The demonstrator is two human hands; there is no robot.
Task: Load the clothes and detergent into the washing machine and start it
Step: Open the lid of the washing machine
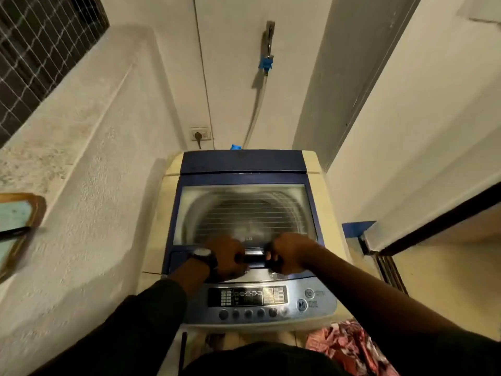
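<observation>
A top-loading washing machine (322, 191) stands in front of me with its blue-framed glass lid (244, 207) down; the drum shows through the glass. Both hands are at the lid's front edge, on either side of its handle (254, 252). My left hand (225, 256), with a wristwatch, has its fingers curled on the lid's front edge. My right hand (291, 253) grips the same edge just to the right of the handle. The control panel (260, 299) with its buttons lies below my hands. Red patterned clothes (344, 346) lie low at the right, beside the machine.
A wall socket (200, 134) and a tap with a hose (267, 50) are on the wall behind the machine. A ledge (81, 185) runs along the left, a door frame (385, 248) along the right.
</observation>
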